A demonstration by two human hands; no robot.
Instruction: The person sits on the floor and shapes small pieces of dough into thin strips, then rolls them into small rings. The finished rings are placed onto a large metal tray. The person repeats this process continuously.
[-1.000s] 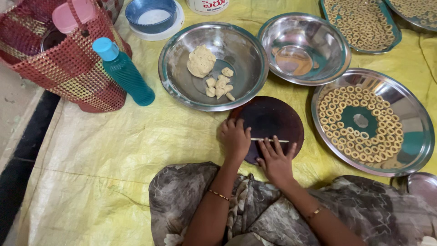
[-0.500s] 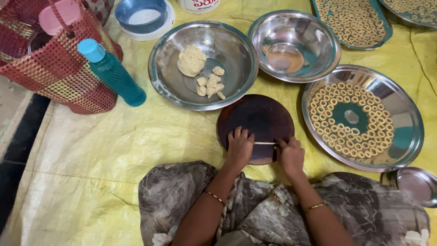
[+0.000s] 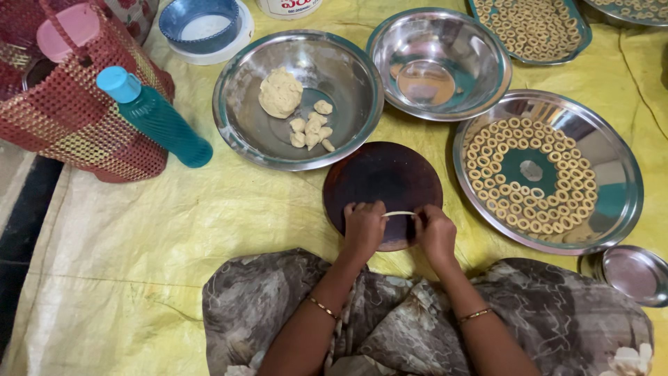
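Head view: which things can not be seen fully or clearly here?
- dough strip: both ends hidden under the left hand and right hand.
- round board: near edge covered by the hands.
- top trays: cut off by the upper edge.
- red basket: cut off at the left; contents unclear.

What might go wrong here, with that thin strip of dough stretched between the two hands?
The dough strip looks very thin where it spans the left hand and the right hand; a stronger pull might snap it.

Both hands work at the near edge of the round dark board, so a dropped strip could land on the patterned cloth over the lap instead.

The steel plate of finished dough rings sits close to the right hand; a careless elbow might disturb them.
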